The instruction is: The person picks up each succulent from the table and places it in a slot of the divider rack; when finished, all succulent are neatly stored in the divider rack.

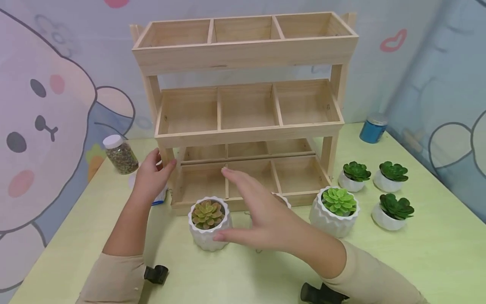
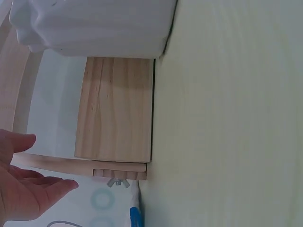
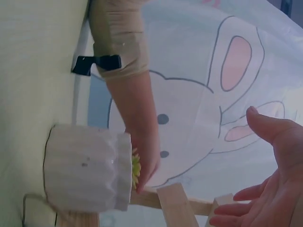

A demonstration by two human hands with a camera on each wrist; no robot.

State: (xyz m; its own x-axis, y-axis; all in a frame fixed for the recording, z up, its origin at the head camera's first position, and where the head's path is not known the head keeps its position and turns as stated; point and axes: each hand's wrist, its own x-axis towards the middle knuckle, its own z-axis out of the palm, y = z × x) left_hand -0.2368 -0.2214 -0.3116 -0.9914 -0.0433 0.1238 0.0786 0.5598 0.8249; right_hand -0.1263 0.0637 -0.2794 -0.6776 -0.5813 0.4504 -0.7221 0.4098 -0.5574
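Note:
A three-tier wooden planter shelf [image 1: 247, 57] with divided compartments stands at the back of the table. My left hand [image 1: 149, 181] is beside its left post, thumb and fingers spread; in the left wrist view a gap shows between the fingertips and the lower rail. My right hand [image 1: 271, 219] hovers in front of the bottom tier, thumb and fingers apart, holding nothing. To its left stands a white ridged pot [image 1: 206, 238] with a reddish-green succulent [image 1: 207, 214]. Another white pot [image 1: 283, 199] is mostly hidden behind the right hand. A third pot [image 1: 329, 220] holds a bright green succulent [image 1: 339, 201].
Three small white pots with dark green succulents [image 1: 393, 171] stand at the right. A blue jar [image 1: 373, 128] is at the back right. Left of the shelf, a white-capped jar [image 1: 122, 156] leans. A partly hidden white and blue item [image 1: 160, 197] lies behind the left wrist.

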